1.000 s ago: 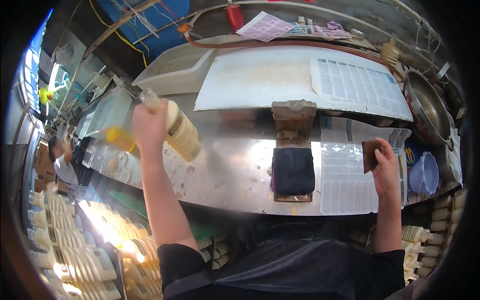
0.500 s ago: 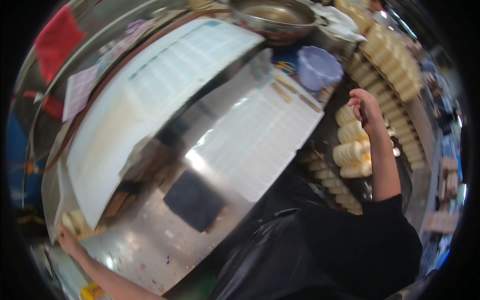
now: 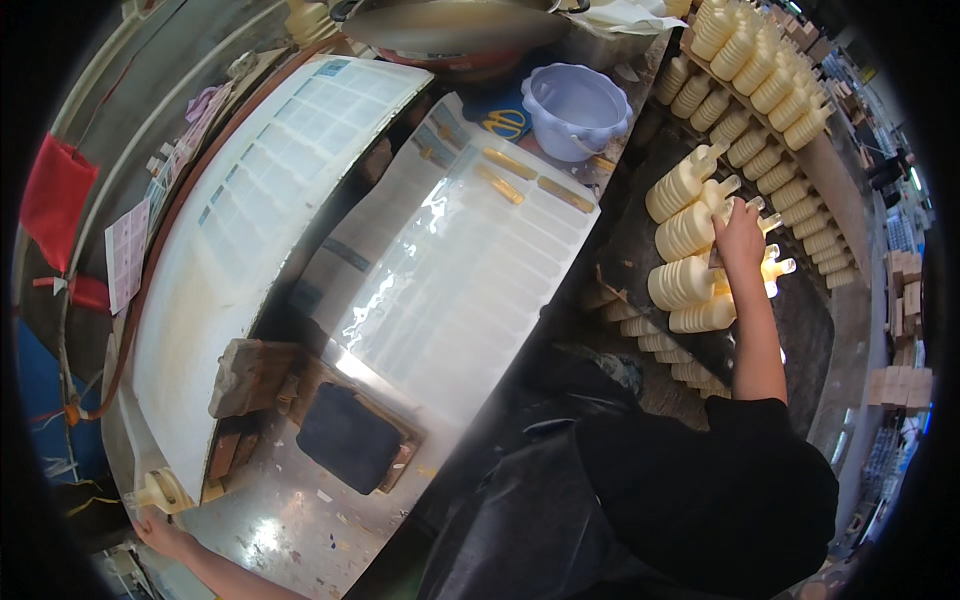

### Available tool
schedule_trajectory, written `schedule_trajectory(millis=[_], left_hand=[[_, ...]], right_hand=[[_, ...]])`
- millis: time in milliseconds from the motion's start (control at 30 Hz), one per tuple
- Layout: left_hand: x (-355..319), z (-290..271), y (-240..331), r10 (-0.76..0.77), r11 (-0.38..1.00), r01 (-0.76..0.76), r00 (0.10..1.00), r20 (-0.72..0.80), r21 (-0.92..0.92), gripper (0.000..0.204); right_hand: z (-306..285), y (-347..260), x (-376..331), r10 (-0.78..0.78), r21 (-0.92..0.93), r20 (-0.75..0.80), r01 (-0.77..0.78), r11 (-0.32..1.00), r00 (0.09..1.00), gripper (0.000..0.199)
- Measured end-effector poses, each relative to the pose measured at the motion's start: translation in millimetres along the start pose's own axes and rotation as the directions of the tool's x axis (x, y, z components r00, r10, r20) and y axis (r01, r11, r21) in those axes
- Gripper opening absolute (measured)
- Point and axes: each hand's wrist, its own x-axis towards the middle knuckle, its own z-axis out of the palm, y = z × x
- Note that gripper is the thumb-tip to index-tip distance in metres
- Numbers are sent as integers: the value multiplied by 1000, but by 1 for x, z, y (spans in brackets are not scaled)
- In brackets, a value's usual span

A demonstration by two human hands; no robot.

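My right hand (image 3: 738, 238) reaches into a group of cream ribbed bottles (image 3: 682, 284) with narrow necks, on a dark board to the right. Its fingers are closed at the neck of one of them, which they partly cover. At the far lower left, my left hand (image 3: 160, 532) has its fingers curled at the neck of another cream ribbed bottle (image 3: 164, 490), beside the corner of a large white-framed printing screen (image 3: 255, 240). The fingertips there are small and partly hidden. A dark rectangular pad (image 3: 348, 437) on a wooden block lies on the metal table (image 3: 290, 520) between my arms.
A pale translucent sheet (image 3: 450, 280) covers much of the table. Yellow-handled scissors (image 3: 505, 123) lie beside a lavender bucket (image 3: 575, 112), with a large metal pan (image 3: 455, 35) behind. More bottles stand in rows (image 3: 770, 65) at the right. A red cloth (image 3: 58, 200) hangs left.
My right hand has gone from hovering above the bottles to gripping among them. My left hand stays by its bottle. The view has shifted and turned, and the blur has cleared.
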Motion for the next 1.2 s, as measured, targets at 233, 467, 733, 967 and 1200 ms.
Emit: schedule_trajectory(millis=[233,467,733,967,1200], left_hand=[[-73,-17,116,272,928,-228,955,116,-293,42],[-129,4,159,386,761,-145,884,262,-632,26],[-203,37,176,430,670,-13,822,374,-742,21],[-293,33,205,538,670,144,582,610,-728,17],[-386,17,249,869,478,-84,-99,485,-874,71]], right_hand=[[50,37,18,57,-111,237,-32,993,970,45],[2,29,-9,-81,-81,275,108,991,958,51],[53,49,-39,-110,102,212,90,991,971,38],[-62,-21,-64,-450,343,101,393,853,888,27],[-241,-112,-67,-960,772,-56,621,132,273,22]])
